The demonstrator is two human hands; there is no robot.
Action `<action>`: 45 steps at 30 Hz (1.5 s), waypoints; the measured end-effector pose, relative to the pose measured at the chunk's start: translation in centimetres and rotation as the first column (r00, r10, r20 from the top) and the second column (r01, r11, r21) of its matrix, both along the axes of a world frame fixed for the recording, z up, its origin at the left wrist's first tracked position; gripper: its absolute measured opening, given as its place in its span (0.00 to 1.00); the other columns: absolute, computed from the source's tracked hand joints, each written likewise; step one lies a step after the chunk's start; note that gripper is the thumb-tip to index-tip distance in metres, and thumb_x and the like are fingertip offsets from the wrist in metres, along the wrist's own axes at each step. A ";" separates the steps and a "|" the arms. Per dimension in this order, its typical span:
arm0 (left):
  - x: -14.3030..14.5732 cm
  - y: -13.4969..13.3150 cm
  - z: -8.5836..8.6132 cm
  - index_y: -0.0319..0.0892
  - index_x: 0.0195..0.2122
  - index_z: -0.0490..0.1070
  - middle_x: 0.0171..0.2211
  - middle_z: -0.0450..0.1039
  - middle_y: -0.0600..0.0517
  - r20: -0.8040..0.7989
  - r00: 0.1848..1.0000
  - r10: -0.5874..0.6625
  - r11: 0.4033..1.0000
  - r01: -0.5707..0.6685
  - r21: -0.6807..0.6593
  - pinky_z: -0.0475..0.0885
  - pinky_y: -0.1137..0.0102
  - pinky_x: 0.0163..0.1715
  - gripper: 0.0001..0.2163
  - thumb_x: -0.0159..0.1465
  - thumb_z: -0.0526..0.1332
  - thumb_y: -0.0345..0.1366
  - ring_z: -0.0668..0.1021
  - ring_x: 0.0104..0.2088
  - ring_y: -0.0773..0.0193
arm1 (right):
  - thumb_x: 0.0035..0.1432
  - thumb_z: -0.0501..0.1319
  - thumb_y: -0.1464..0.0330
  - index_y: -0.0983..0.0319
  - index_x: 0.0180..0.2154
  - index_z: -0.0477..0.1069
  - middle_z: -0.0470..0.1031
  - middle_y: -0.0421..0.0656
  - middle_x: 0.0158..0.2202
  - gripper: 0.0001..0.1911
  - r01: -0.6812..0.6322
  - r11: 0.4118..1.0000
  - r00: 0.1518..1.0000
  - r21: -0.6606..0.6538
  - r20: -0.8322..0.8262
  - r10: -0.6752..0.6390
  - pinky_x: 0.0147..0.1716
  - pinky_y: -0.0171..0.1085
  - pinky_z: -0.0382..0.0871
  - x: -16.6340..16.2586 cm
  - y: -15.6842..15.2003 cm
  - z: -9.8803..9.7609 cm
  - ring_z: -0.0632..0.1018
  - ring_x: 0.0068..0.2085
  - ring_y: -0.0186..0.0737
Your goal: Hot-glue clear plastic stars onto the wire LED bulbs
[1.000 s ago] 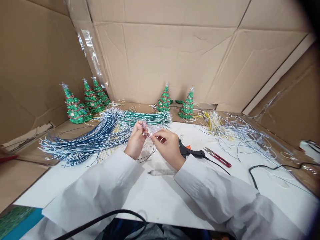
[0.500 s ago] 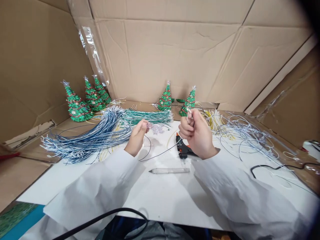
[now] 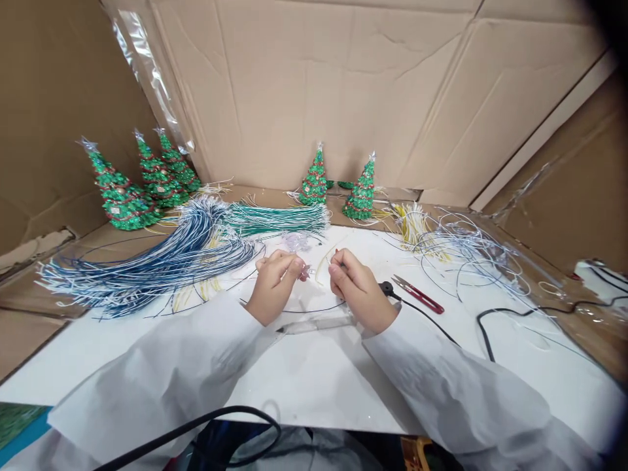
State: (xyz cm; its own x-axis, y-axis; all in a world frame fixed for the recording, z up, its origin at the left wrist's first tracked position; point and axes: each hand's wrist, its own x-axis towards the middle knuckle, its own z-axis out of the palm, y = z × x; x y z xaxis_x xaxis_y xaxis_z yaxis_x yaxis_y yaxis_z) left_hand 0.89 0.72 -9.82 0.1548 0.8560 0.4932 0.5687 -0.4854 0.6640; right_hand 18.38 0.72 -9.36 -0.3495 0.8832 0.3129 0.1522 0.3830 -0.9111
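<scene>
Between the thumb and fingers of my left hand [image 3: 275, 282] is a small shiny pinkish clear piece [image 3: 307, 271]; its exact kind is too small to make out. To its right, my right hand [image 3: 360, 288] is closed in a pinch on a thin white strand, whose tip pokes up at the fingertips. The two hands are apart, a short gap between them, above the white table [image 3: 304, 386]. Just beyond lie clear plastic pieces [image 3: 297, 242]. Below the hands rests a pen-like clear stick [image 3: 314, 325] with a dark point. A dark wire passes under the hands.
Bundles of blue-white wires [image 3: 147, 268] and green wires [image 3: 277, 218] lie at left and centre. Yellow wires [image 3: 415, 229] and tangled pale wires [image 3: 490, 255] are right. Red-handled snips [image 3: 419, 294] lie near a black cable [image 3: 426, 317]. Small Christmas trees [image 3: 360, 193] stand behind, before cardboard walls [image 3: 318, 98].
My hands have come closer together, the right one moving down and left. The view has shifted, and the snips now show. The orange-tipped glue gun is now mostly hidden behind my right hand.
</scene>
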 end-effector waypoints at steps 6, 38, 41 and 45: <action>0.0 -0.5 0.4 0.42 0.23 0.68 0.26 0.72 0.52 -0.066 0.998 0.008 0.999 -0.005 0.045 0.56 0.62 0.40 0.22 0.67 0.42 0.45 0.72 0.34 0.60 | 0.55 0.56 0.60 0.60 0.26 0.59 0.56 0.33 0.18 0.13 -0.195 0.965 0.949 -0.178 -0.284 0.139 0.19 0.32 0.48 0.3 0.5 -0.1 0.56 0.19 0.29; 0.3 -0.4 0.2 0.43 0.24 0.68 0.25 0.73 0.51 0.009 0.994 -0.106 0.993 0.106 0.047 0.53 0.62 0.41 0.25 0.65 0.41 0.53 0.70 0.35 0.57 | 0.52 0.60 0.64 0.59 0.29 0.58 0.53 0.30 0.18 0.10 -0.178 0.931 0.936 -0.318 -0.348 0.060 0.18 0.30 0.46 -0.4 0.0 -0.9 0.54 0.18 0.27; 0.4 -0.4 0.2 0.44 0.24 0.68 0.25 0.73 0.51 0.023 0.996 -0.087 0.995 0.086 0.041 0.53 0.62 0.41 0.25 0.64 0.42 0.54 0.70 0.35 0.57 | 0.51 0.62 0.62 0.59 0.31 0.60 0.57 0.33 0.22 0.12 -0.082 0.969 0.959 -0.233 -0.284 0.013 0.20 0.31 0.52 -0.4 0.0 -0.7 0.59 0.22 0.29; 0.4 -0.3 0.2 0.44 0.22 0.68 0.25 0.72 0.50 0.072 0.995 -0.073 0.997 0.070 0.038 0.56 0.62 0.40 0.25 0.63 0.42 0.55 0.70 0.35 0.57 | 0.49 0.63 0.60 0.60 0.30 0.64 0.63 0.37 0.26 0.12 -0.005 0.992 0.970 -0.129 -0.240 -0.026 0.26 0.33 0.58 -0.4 -0.1 -0.6 0.64 0.27 0.32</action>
